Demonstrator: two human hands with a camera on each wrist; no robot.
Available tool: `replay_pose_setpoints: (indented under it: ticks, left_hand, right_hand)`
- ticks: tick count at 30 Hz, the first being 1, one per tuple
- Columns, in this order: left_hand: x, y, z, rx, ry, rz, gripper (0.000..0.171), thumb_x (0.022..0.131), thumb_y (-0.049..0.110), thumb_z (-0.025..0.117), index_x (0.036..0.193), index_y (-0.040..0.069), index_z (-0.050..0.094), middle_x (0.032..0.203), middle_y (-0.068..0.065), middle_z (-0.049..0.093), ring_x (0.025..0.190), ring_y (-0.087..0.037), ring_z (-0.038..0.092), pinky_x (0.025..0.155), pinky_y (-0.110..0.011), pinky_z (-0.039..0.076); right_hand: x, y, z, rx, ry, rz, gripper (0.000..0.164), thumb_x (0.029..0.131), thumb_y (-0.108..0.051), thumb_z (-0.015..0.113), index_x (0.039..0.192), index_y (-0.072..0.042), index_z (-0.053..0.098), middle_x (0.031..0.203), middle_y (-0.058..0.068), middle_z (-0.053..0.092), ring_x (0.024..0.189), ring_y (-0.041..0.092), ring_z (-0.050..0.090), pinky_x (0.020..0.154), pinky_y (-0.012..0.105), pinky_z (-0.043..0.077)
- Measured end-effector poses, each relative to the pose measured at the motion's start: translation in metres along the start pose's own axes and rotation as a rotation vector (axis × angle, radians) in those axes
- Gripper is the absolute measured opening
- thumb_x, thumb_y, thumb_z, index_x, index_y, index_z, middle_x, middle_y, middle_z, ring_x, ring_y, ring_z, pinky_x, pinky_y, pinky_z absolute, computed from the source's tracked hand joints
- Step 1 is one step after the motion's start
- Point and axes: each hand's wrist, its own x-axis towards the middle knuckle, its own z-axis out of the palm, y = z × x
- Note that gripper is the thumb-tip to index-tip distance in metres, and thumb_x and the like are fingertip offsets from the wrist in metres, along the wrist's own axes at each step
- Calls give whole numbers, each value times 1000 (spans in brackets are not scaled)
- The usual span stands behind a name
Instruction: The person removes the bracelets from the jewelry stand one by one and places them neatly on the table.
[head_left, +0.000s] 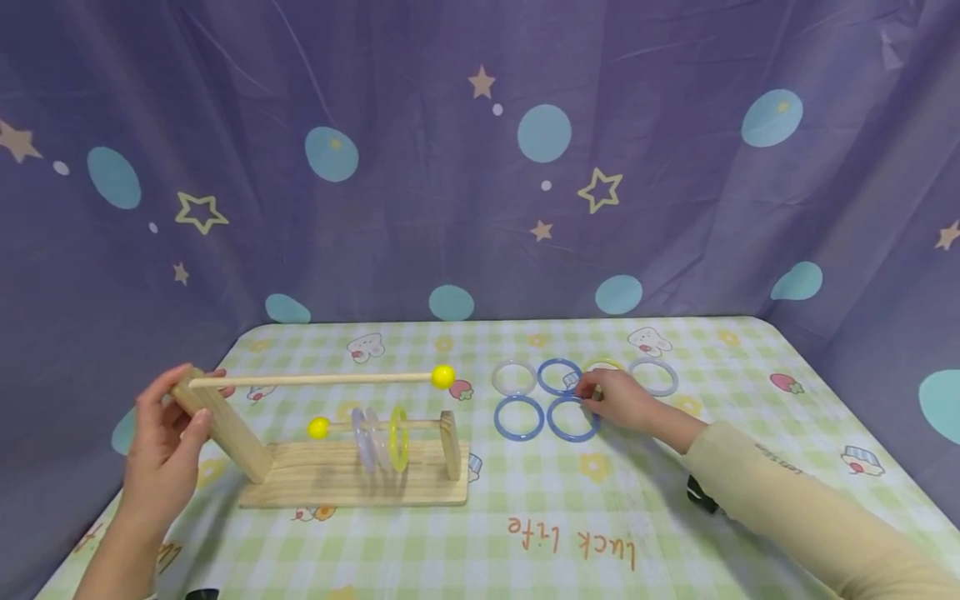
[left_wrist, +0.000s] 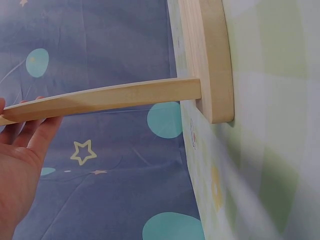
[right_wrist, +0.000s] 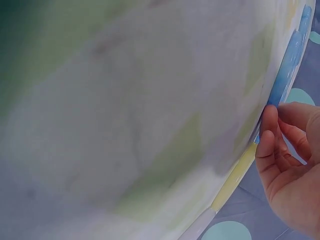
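So, on the left, the tilted wooden upright (head_left: 225,429) of the ring stand is held near its top by the left hand (head_left: 168,450), fingers wrapped round it. The top dowel (head_left: 315,380) runs off that upright to a yellow ball end (head_left: 443,377), which is free. A steadier hold lower down would probably keep that dowel level while anything is threaded on.

Lower down, a second dowel carries a purple, a clear and a yellow ring (head_left: 398,438), all standing upright above the flat wooden base (head_left: 360,483). The wood looks pale, smooth and unfinished.

Further right, six loose rings are laid flat on the checked counter (head_left: 525,517), in two rows. A blue ring (head_left: 572,419) in the front row is pinched at its far edge by the right hand (head_left: 622,402), grip closed on it. It should probably be lifted by the rim and turned upright so the hole meets the ball square on. The rings look glossy, hard and translucent, like plastic.
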Motion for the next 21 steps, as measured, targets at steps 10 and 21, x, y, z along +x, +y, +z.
replay_pose_setpoints:
  ticks: [10, 21]
  left_hand:
    - [0, -2, -1, -44, -22, 40, 53, 95, -19, 32, 145, -4, 23, 132, -5, 55, 114, -11, 59, 90, -14, 44]
    - [2, -4, -1, -108, -42, 70, 54, 95, -20, 31, 145, -4, 23, 132, -9, 53, 114, -12, 59, 90, -15, 44]
  right_hand:
    - [3, -4, 1, -13, -4, 44, 9, 82, 1, 71, 89, -5, 68, 80, -2, 62, 74, 14, 56, 71, 33, 47]
    - [1, -13, -2, 20, 47, 52, 6, 85, -2, 72, 88, -6, 68, 83, -2, 63, 66, 9, 53, 64, 28, 47]
